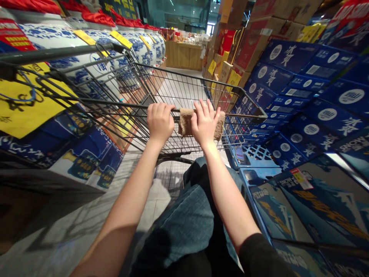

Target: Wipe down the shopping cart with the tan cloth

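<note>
A black wire shopping cart stands in front of me, its basket showing no goods. My left hand is closed around the cart's near rail, knuckles up. Just to the right, a brown towel-like cloth is draped over the same rail. Flat on top of that cloth lies my right hand, fingers spread and pointing away from me, pressing it against the rail. The cloth's underside is hidden.
Blue-and-white porcelain jars with red cloth tops line the left side. Stacked blue cartons rise close on the right, some on a blue plastic pallet. A tiled aisle runs ahead to a wooden counter.
</note>
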A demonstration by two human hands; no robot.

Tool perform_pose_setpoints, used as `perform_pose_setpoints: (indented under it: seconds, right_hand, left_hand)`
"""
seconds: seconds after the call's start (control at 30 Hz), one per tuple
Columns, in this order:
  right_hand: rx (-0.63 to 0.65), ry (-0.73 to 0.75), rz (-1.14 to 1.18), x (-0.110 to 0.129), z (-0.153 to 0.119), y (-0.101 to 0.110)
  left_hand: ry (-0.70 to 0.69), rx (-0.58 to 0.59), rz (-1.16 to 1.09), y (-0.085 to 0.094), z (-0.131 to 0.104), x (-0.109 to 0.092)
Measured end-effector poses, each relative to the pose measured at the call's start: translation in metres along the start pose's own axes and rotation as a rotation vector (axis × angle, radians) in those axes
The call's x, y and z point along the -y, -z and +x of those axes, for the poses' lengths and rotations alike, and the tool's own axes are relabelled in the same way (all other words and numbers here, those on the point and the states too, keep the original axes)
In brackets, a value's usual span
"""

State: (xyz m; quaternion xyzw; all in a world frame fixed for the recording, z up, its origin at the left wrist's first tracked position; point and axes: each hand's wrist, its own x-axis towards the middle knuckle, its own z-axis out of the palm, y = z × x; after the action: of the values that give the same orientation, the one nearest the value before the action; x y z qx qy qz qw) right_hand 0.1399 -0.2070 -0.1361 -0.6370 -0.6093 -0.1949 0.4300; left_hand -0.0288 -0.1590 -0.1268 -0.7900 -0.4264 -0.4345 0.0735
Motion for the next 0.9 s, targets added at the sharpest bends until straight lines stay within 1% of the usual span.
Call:
perform_pose_setpoints:
  seconds: [0.1,0.13,0.2,0.27,0.33,0.43,0.5,0.57,0.67,0.73,0.8,0.9]
  right_hand:
    - [0.060,-0.050,-0.030,0.007,-0.003,-0.001]
    - [0.075,-0.046,-0.037,0.010,-0.004,-0.001]
    - [0.113,0.011,-0.040,0.012,-0.006,0.000]
    - [0.133,0.074,-0.034,0.010,-0.006,0.000]
    - [0.082,0.046,-0.040,0.002,-0.003,0.000]
    - [-0.052,-0.104,-0.066,-0.012,0.001,-0.001]
    - [-0.076,-0.156,-0.077,-0.012,0.000,0.000]
    - [-0.031,-0.119,-0.077,-0.004,-0.003,0.000]
    - [0.088,0.047,-0.049,0.011,-0.009,0.001]
    - [0.120,0.110,-0.027,0.011,-0.009,0.000]
    - [0.067,0.064,-0.026,0.002,-0.004,-0.001]
    - [-0.056,-0.077,-0.049,-0.011,0.001,-0.002]
  left_hand:
    - [-0.005,-0.016,-0.008,0.000,0.000,-0.001]
    - [-0.006,-0.019,-0.001,0.000,0.000,-0.001]
    - [-0.007,-0.022,0.010,0.000,0.000,0.000]
    - [-0.011,-0.017,0.007,0.000,0.000,0.001]
    - [-0.013,-0.005,-0.005,0.001,0.000,0.002]
    - [-0.020,-0.004,-0.004,0.001,0.000,0.002]
    - [-0.024,-0.014,0.010,0.001,0.000,0.002]
    - [-0.026,-0.024,0.016,0.000,0.000,0.001]
    - [-0.031,-0.044,0.032,-0.001,-0.001,0.001]
    - [-0.042,-0.057,0.070,-0.002,-0.001,0.002]
    - [-0.063,-0.065,0.112,-0.001,-0.001,0.002]
    - [-0.096,-0.072,0.148,-0.001,-0.001,0.002]
